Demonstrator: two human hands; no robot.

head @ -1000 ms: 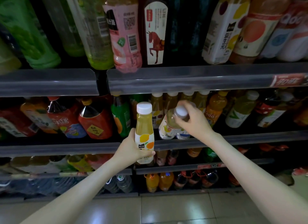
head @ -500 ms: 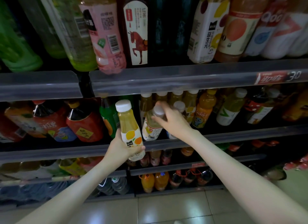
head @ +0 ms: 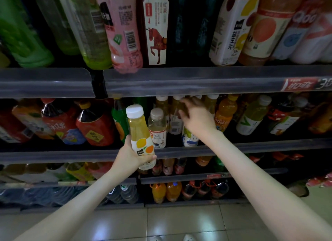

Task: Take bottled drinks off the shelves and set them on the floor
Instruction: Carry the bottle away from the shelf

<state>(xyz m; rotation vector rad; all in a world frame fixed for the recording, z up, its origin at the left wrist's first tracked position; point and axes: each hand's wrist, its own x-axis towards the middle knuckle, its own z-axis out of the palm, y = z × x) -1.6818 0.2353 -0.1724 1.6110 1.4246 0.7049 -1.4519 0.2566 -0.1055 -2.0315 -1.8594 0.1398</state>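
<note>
Progress-wise this looks pretty early to me: the shelves (head: 179,82) are packed on every level, big bottles up top and smaller ones in the rows below. The tiled floor (head: 179,222) in front shows no bottle set down anywhere in view. One drink is off the shelf though, a yellow juice bottle (head: 141,133) with a white cap. It's upright with a slight lean, out in front of the middle shelf's edge rather than on it. The left hand (head: 130,158) grips it low down, fingers curled round the bottom of the label, looks solid. The right hand (head: 197,118) is up inside the middle shelf, just right of a beige-capped tea bottle (head: 157,127), reaching at the row of yellow bottles (head: 162,106) behind. It's motion-blurred, so I honestly can't tell whether the fingers are round one or only touching. My guess is it's going for a second bottle, then both need to go down to the floor, with loads more left after that.
</note>
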